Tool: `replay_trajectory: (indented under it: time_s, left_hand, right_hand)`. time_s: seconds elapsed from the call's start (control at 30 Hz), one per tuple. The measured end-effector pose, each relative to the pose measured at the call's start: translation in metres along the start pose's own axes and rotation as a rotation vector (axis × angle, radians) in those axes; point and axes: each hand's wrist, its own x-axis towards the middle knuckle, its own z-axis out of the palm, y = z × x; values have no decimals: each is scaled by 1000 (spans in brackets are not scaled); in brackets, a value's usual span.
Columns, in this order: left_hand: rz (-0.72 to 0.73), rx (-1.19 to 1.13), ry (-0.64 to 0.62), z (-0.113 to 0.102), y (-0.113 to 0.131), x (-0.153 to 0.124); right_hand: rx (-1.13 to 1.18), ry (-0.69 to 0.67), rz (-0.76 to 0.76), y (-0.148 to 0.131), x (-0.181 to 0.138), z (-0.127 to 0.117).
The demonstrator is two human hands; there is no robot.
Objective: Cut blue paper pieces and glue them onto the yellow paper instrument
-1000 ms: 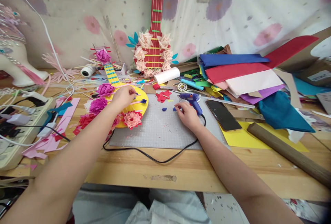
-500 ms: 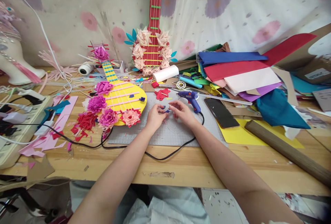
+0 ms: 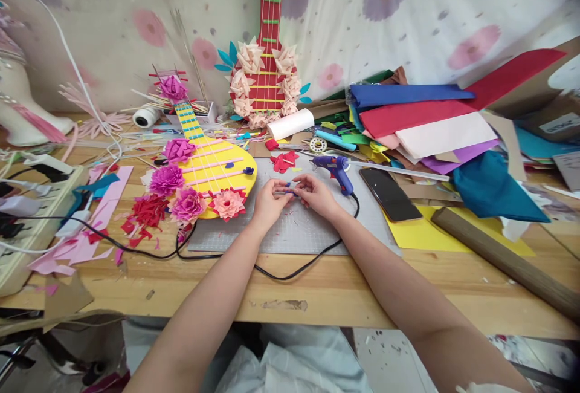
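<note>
My left hand (image 3: 268, 201) and my right hand (image 3: 316, 193) meet over the grey cutting mat (image 3: 290, 233). Together their fingertips pinch a small dark blue paper piece (image 3: 288, 188). Left of my hands lies a yellow paper guitar (image 3: 212, 166) with pink and purple paper flowers (image 3: 187, 204) along its edge. A blue glue gun (image 3: 336, 170) rests just behind my right hand, its black cord (image 3: 290, 272) looping across the mat's front.
A red paper guitar (image 3: 267, 78) leans on the curtain at the back. Stacked coloured paper sheets (image 3: 426, 121) fill the right side, with a black phone (image 3: 389, 194), a brown roll (image 3: 502, 263) and a white roll (image 3: 292, 124). A power strip (image 3: 31, 224) sits at the left.
My left hand left the yellow guitar and came right to meet my right hand over the mat. Both hands now pinch the small blue piece.
</note>
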Motion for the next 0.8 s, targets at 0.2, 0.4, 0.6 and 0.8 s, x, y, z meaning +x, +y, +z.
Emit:
replay_trajectory:
  time_s: [0.2,0.4,0.6,0.8]
  left_hand:
    - [27,-91,71,0,-7,4]
    - [82,-300,179,2,-2,4]
    - [7,-485,144,5,5,4]
    - [-72,-573,132,5,8,3]
  right_hand:
    - [-230,181,-40,2,2,-4]
    - [-431,268,-219,-9,-6,0]
    - [-136,127,-244,-14,-6,13]
    - [4,123,-224,-13,-3,15]
